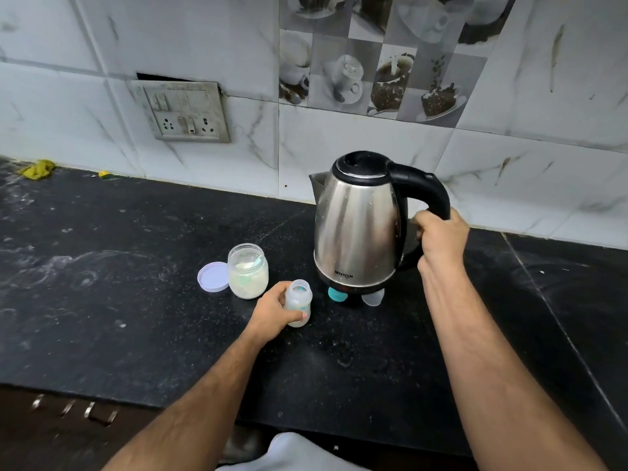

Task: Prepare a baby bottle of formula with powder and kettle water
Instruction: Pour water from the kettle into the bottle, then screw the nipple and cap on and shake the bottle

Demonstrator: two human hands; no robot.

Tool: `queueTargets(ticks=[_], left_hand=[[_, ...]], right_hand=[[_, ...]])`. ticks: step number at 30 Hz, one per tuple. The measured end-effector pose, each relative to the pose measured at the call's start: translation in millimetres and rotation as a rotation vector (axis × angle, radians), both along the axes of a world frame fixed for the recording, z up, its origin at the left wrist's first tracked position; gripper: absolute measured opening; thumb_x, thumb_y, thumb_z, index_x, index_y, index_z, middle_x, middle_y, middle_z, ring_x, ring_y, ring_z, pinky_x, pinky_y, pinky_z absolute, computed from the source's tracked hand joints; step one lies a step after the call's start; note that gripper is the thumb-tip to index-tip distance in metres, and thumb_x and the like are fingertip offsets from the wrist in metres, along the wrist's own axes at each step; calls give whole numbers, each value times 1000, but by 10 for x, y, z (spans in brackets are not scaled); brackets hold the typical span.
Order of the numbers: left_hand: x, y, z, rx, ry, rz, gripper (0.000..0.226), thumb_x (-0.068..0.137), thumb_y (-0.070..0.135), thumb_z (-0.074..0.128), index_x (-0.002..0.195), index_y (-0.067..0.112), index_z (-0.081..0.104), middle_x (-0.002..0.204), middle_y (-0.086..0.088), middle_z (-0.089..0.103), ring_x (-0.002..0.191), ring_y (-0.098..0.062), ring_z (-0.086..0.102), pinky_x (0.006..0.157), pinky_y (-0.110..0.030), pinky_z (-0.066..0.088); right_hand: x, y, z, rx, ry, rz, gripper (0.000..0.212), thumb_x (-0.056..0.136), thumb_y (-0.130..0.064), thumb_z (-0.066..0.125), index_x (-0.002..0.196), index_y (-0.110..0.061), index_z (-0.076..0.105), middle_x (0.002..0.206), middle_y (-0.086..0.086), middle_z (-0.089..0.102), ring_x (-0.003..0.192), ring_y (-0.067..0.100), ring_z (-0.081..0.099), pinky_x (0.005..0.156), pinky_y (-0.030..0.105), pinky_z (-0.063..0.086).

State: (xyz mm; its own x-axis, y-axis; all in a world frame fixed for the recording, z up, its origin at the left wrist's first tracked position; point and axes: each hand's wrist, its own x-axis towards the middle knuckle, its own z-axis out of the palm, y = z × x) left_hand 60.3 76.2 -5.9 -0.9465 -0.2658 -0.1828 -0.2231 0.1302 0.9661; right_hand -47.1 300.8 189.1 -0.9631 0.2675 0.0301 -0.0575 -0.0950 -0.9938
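A steel kettle [356, 222] with a black lid and handle is held just above the black counter [136, 317], its spout pointing left. My right hand [441, 236] grips its handle. My left hand [275, 312] holds a small open baby bottle [299, 299] upright on the counter, a little white powder at its bottom. Left of the bottle stands an open jar of formula powder [247, 270] with a scoop inside. The jar's lilac lid [213, 277] lies beside it. A teal bottle ring [336, 294] and a clear cap [373, 296] peek out under the kettle.
A marble-tiled wall runs behind the counter, with a switch and socket plate [185, 112] at the left. Yellow scraps [36, 168] lie in the far left corner. The counter's front edge is near me, drawer handles [74, 407] below it.
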Motion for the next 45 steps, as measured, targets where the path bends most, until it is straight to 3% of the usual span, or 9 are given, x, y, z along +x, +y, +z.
queueTargets(ticks=[8,16,26,30,33,37,40,42,45], left_hand=[[-107,26,35,-35,-30,7,58,66,4,84,109,33,59,111,7,70,106,-10,66,95,-28,52],[-176,1,26,-19,-46,46,57,68,-1,82,111,28,59,110,8,69,104,-9,65,85,-17,51],[-201,11,-23,-11,-30,72,59,67,-2,83,111,29,60,111,6,70,104,-9,66,93,-24,52],[-198,20,-18,-12,-31,77,60,66,-4,83,111,30,60,110,7,70,102,-8,65,93,-23,51],[-191,27,-8,-11,-27,78,61,67,-5,83,110,31,60,111,6,70,102,-8,65,92,-21,50],[-171,35,17,-23,-25,65,61,67,-4,83,112,31,59,113,8,69,105,-6,64,90,-18,49],[-128,32,30,-33,-8,81,61,67,-5,83,110,32,60,110,10,69,101,-4,64,88,-16,49],[-92,26,47,-30,2,94,60,68,-7,82,110,29,60,107,12,69,97,-1,64,85,-13,49],[-45,13,73,-35,5,92,60,68,-8,82,109,30,60,107,11,68,95,1,63,84,-12,49]], right_hand=[[-563,-371,-159,-22,-33,39,26,72,7,60,68,-17,53,61,-1,48,52,10,45,45,16,37],[-883,-544,-646,-99,-126,33,29,73,12,60,74,-17,58,69,0,57,62,7,53,52,11,44],[-1143,-559,-1073,-77,-246,25,37,70,13,56,99,-10,63,74,-3,56,69,10,52,61,20,43],[-1199,-534,-1147,-81,-235,59,34,71,15,54,83,-16,60,73,-2,55,76,16,52,64,22,44],[-1223,-482,-1215,-57,-256,80,35,74,14,56,93,-15,62,77,-1,58,83,18,54,72,27,48],[-1231,-400,-1186,112,-295,172,41,79,9,58,116,-9,57,99,5,59,98,20,55,75,25,45],[-963,-370,-1086,365,-238,-31,58,80,-2,65,134,-10,47,132,13,50,113,24,54,90,32,48],[-564,-404,-1094,517,-14,-133,49,80,-3,64,128,-8,56,128,11,51,103,20,56,92,28,45],[-92,-483,-1336,726,74,104,30,79,0,64,107,-8,70,111,11,61,87,22,63,80,20,41]])
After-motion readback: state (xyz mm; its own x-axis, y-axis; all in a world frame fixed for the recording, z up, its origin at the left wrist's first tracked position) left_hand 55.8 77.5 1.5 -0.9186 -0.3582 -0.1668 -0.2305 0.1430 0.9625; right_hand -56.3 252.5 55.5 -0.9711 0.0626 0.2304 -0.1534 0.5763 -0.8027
